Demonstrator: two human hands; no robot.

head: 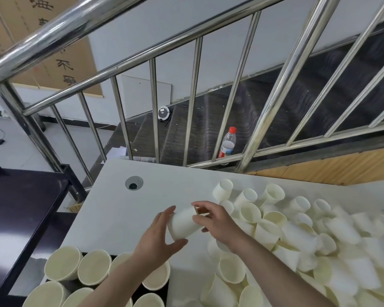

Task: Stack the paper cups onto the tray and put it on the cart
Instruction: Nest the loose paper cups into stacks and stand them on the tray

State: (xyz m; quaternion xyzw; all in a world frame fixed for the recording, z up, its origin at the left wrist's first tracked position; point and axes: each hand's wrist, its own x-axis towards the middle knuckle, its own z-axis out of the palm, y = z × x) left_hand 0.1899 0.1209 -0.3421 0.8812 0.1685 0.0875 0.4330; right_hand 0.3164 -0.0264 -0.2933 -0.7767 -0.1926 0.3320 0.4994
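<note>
Both hands hold one white paper cup (182,222) above the white table (120,196). My left hand (157,235) cups its wide end from the left, thumb underneath. My right hand (213,220) pinches its narrow end with fingers and thumb. A loose heap of paper cups (297,231) covers the table's right side. At the lower left several upright cups (93,269) stand close together on a dark tray (84,254), mostly hidden beneath them and my left forearm.
A dark cart surface (16,209) lies left of the table. A steel stair railing (186,103) runs behind the table, with dark stairs beyond. A plastic bottle with a red cap (228,142) stands by the railing. A round cable hole (133,183) is set in the table.
</note>
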